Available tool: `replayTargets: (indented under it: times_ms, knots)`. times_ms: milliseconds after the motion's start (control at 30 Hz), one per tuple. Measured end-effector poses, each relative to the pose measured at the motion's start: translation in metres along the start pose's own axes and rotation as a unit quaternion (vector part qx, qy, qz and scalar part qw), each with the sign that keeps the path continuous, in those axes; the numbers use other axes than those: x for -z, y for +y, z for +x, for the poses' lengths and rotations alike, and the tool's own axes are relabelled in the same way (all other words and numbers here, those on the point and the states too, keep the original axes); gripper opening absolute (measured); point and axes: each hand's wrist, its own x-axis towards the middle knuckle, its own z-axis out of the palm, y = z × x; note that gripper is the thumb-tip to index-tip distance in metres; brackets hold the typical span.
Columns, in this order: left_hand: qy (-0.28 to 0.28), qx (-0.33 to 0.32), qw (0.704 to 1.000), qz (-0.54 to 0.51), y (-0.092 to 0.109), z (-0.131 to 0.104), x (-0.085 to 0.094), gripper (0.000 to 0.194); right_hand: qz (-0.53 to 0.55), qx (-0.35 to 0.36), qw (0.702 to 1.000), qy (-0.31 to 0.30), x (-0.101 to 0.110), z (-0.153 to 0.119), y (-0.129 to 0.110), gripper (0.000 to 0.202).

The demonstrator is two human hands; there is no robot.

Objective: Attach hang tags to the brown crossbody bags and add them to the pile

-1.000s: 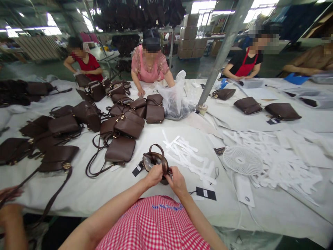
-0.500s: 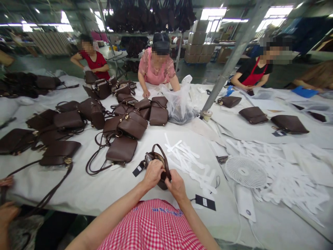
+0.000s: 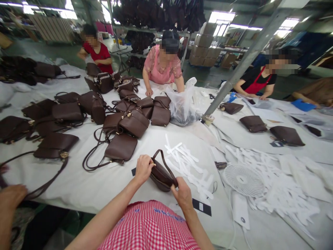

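A small dark brown bag with a looped strap lies tilted between my hands, its zipped top facing up. My left hand pinches a small zipper pull at the bag's far left end. The bag's near right end is gripped by my right hand, with the thumb near the strap's base. A black tag lies beside my right wrist. Part of another black tag shows behind my left hand. White paper strips lie just beyond the bag.
Brown bags are piled at the left and centre of the white table. A white fan and a heap of strips are at the right. A metal post rises beyond. Several people work around the table; one's hand is at lower left.
My left hand has moved left and away from me along the bag's top. The bag's opening, open before, is now closed. The view has shifted slightly.
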Motion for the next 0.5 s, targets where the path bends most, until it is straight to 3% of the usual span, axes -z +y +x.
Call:
replayTargets:
  times_ms: [100,233,367,500]
  knots:
    - [0.003,-0.025,0.997,-0.066,-0.009,0.000,0.000,0.014,0.011,0.007,1.000,-0.022,0.009,0.003,0.000,0.005]
    - [0.006,0.000,0.993,-0.121,-0.012,-0.009,-0.003,0.014,0.046,0.058,0.995,-0.063,0.019,0.021,-0.020,0.017]
    - [-0.021,0.001,0.987,-0.161,-0.011,-0.018,0.000,0.012,0.047,0.103,0.989,-0.097,0.010,0.037,-0.046,0.021]
    - [-0.038,-0.022,0.978,-0.206,-0.020,-0.018,0.009,0.014,-0.019,0.076,0.992,-0.102,-0.005,0.044,-0.057,0.027]
